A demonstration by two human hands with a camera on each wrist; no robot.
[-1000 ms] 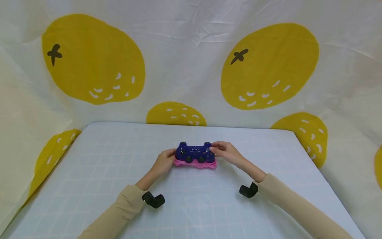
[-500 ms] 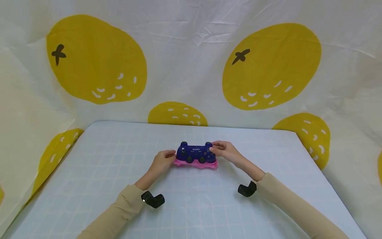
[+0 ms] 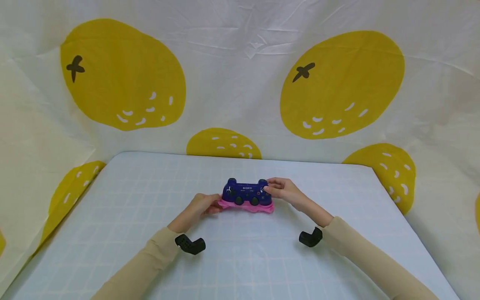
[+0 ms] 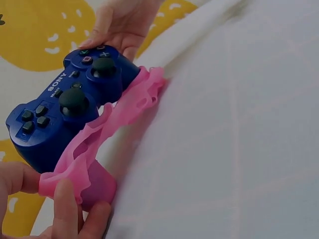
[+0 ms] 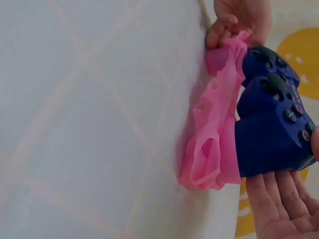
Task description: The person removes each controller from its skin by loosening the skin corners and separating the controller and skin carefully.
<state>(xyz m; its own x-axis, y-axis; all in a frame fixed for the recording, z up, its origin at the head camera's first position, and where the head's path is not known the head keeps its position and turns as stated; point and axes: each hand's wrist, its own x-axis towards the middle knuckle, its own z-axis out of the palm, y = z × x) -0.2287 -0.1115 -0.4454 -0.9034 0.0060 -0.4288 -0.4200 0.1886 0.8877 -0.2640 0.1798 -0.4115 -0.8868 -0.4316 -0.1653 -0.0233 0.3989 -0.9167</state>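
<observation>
A dark blue game controller (image 3: 245, 191) lies on a crumpled pink silicone skin (image 3: 245, 206) at the middle of the table. My left hand (image 3: 210, 206) pinches the skin's left end between thumb and fingers (image 4: 64, 206), just beside the controller (image 4: 65, 104). The skin (image 4: 119, 114) stretches under the controller. My right hand (image 3: 275, 190) holds the controller's right grip, thumb on top and fingers (image 5: 279, 199) behind it. In the right wrist view the pink skin (image 5: 214, 144) bunches under the controller (image 5: 271, 124).
The table (image 3: 262, 266) is covered with a pale blue gridded cloth. A white backdrop with large yellow fruit prints (image 3: 341, 83) hangs behind and at both sides. Black camera mounts (image 3: 189, 244) sit on both wrists.
My left hand has slipped from the controller's left grip down to the pink skin's end and drawn back slightly. The right hand and controller stay almost where they were.
</observation>
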